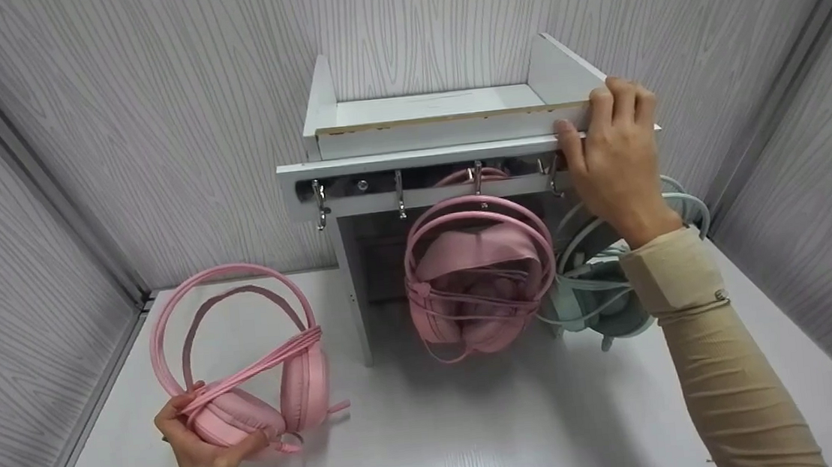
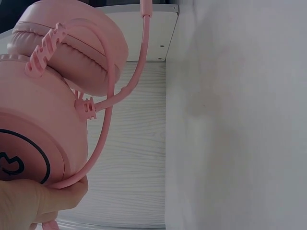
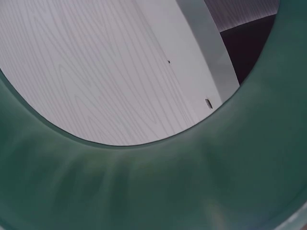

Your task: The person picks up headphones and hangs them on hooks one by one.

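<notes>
Pink over-ear headphones [image 1: 308,390], their cable wrapped around them, are gripped at one ear cup by my left hand [image 1: 205,451], left of a white shelf [image 1: 438,137]. The left wrist view shows thumb and fingers on that ear cup [image 2: 33,100], a cable loop beside it. My right hand [image 1: 620,155] holds the shelf's front right corner, thumb on the front, fingers over the top edge. A second pink pair [image 1: 477,239] hangs from a metal hook under the shelf. Pale green headphones [image 1: 618,306] hang at the right, partly behind my right arm. Their dark green band [image 3: 153,182] fills the right wrist view.
A dark rail with several metal hooks [image 1: 319,200] runs along the shelf's front; the leftmost hooks bear nothing. The shelf stands on a white tabletop [image 1: 434,442]. Wood-grain panels [image 1: 151,136] enclose the back and sides.
</notes>
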### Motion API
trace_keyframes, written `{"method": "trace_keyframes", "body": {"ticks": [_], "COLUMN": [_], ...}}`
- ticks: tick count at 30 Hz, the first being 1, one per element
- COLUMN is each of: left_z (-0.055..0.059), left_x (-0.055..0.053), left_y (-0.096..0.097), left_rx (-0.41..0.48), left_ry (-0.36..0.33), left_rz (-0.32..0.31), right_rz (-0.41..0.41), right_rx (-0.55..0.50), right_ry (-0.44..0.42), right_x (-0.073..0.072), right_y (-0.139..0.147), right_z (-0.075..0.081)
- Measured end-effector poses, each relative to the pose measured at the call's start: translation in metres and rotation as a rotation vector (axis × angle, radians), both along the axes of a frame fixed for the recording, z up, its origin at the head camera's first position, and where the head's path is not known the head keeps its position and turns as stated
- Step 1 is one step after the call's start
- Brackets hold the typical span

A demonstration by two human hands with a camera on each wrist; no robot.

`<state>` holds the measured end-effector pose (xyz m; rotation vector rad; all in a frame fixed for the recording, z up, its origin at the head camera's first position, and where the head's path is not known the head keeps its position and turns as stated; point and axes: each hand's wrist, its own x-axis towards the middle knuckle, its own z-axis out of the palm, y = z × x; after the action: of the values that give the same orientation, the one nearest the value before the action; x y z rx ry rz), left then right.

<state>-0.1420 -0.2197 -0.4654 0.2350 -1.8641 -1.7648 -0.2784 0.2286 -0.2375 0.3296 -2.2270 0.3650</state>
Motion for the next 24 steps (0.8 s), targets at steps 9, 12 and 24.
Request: {"method": "trace_keyframes", "body": {"ticks": [9, 12, 24], "left_z": [0.0043, 0.0034, 0.0052], "left_x": [0.0017, 0.0035, 0.0048], "left_y": [0.0004, 0.0014, 0.0054], "left_rx": [-0.006, 0.001, 0.062], "left_ry": [0.055, 0.069, 0.145], "left_rz": [-0.015, -0.016, -0.052], "right_rz": [0.003, 0.004, 0.012], "right_rx": [-0.008, -0.007, -0.013], "right_ry": [0.001, 0.002, 0.012], "right_x": [-0.0006, -0.0009, -0.0016], "right_y": [0.0001, -0.0001, 0.0008], "right_z": [0.0004, -0.0003, -0.0006]}}
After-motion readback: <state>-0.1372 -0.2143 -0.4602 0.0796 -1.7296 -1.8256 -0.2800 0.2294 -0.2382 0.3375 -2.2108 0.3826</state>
